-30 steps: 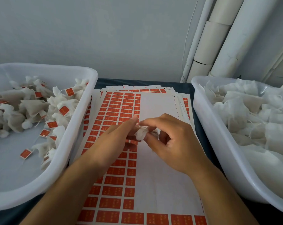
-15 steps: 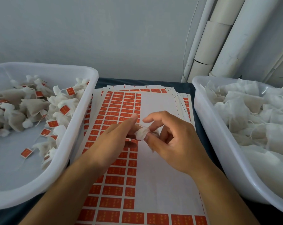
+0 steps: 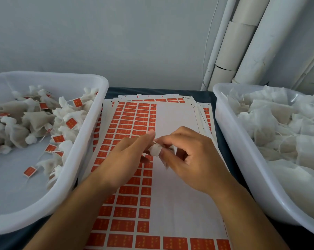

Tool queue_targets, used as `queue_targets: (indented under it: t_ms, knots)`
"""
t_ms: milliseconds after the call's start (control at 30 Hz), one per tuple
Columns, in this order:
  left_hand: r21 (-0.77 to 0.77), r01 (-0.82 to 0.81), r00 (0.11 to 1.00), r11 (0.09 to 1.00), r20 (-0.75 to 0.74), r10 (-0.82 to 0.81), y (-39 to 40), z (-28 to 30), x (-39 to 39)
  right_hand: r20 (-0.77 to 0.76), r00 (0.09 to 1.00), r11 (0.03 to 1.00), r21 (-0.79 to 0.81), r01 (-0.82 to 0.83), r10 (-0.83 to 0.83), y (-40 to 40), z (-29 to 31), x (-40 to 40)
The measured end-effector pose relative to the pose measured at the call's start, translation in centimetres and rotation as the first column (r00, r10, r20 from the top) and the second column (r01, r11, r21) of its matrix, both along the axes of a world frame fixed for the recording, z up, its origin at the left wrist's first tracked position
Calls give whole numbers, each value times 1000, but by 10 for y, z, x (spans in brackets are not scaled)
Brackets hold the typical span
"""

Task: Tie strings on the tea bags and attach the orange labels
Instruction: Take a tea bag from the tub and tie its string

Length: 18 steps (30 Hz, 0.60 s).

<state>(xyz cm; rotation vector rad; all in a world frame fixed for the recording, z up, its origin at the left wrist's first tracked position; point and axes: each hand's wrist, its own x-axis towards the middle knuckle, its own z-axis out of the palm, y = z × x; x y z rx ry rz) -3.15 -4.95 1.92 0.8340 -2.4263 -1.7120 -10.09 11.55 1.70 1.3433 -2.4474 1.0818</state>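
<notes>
Right hand: the right hand (image 3: 194, 159) sits at the centre of the view, fingers curled, thumb and fingertips pinching the gathered top of a tea bag (image 3: 155, 149).
Left hand: the left hand (image 3: 123, 157) meets it from 9 o'clock, forefinger stretched towards 1 o'clock, its tip against the same bag; whether the lower fingers grip the bag I cannot tell.
Tea bag: a small white bunch held between both hands, above the label sheet (image 3: 134, 199). Its string is too fine and blurred to trace.
Label sheet: rows of orange labels on white backing, with a bare white strip down the right side, lying under the hands on top of a fanned stack of similar sheets.
Left tub: a white plastic tub (image 3: 76, 177) at 9 o'clock, holding tied tea bags with orange labels (image 3: 71, 123) on strings.
Right tub: a white tub (image 3: 230, 134) at 3 o'clock, heaped with flat white bags (image 3: 279, 127); its far side is cut off by the frame.
Surface: a dark blue-grey table (image 3: 152, 91), showing between the tubs at 12 o'clock.
Room: a plain pale wall behind; white pipes (image 3: 242, 42) and a thin cable run upward at 1 o'clock.
Hard to make out: the print on the labels is unreadable.
</notes>
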Motion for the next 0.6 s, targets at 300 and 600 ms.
queue_targets:
  t_ms: [300,600]
  knots:
    - [40,-36,999,999,-36,37,4,0,12,76,997,996,-83,-18,24,0,5,5]
    - [215,-98,993,972,-38,109,7,-1,10,12,1000,995,-99,-11,13,-3,3,7]
